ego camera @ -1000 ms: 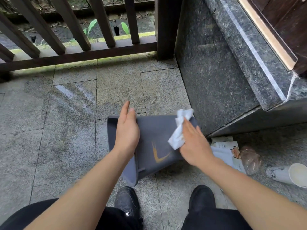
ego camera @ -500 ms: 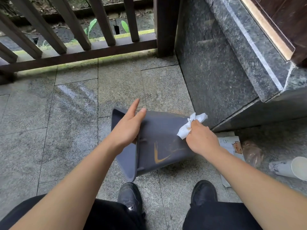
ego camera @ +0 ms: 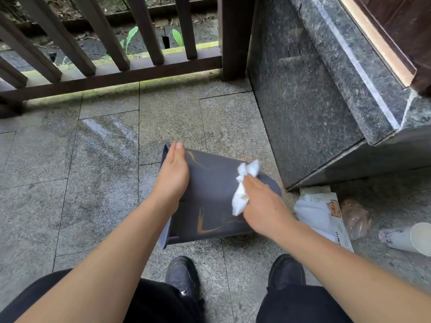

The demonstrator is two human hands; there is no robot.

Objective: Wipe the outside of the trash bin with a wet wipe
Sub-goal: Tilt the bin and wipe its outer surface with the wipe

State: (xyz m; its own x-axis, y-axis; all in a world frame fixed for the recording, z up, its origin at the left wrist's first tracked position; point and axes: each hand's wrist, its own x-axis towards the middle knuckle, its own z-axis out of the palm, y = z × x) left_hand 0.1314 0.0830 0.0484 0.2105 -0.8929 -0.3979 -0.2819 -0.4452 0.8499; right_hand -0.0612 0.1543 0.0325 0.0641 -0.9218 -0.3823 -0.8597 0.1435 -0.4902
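Observation:
A dark grey trash bin (ego camera: 210,197) with gold streaks lies tipped on its side on the stone floor, its rim toward the left. My left hand (ego camera: 173,174) rests flat on the bin's upper side near the rim, fingers together and pointing away from me. My right hand (ego camera: 261,203) presses a crumpled white wet wipe (ego camera: 243,185) against the bin's side near its base. Part of the wipe is hidden under my palm.
A pack of wipes (ego camera: 321,213), a clear plastic bag (ego camera: 356,217) and a paper cup (ego camera: 408,238) lie on the floor at the right. A dark granite block (ego camera: 310,94) rises just behind the bin. A wooden railing (ego camera: 112,75) runs along the back. My black shoes (ego camera: 184,278) stand below the bin.
The bin has rolled, showing another streaked face. My left hand went from gripping the edge to lying flat on top. My right hand slid the wipe along the side.

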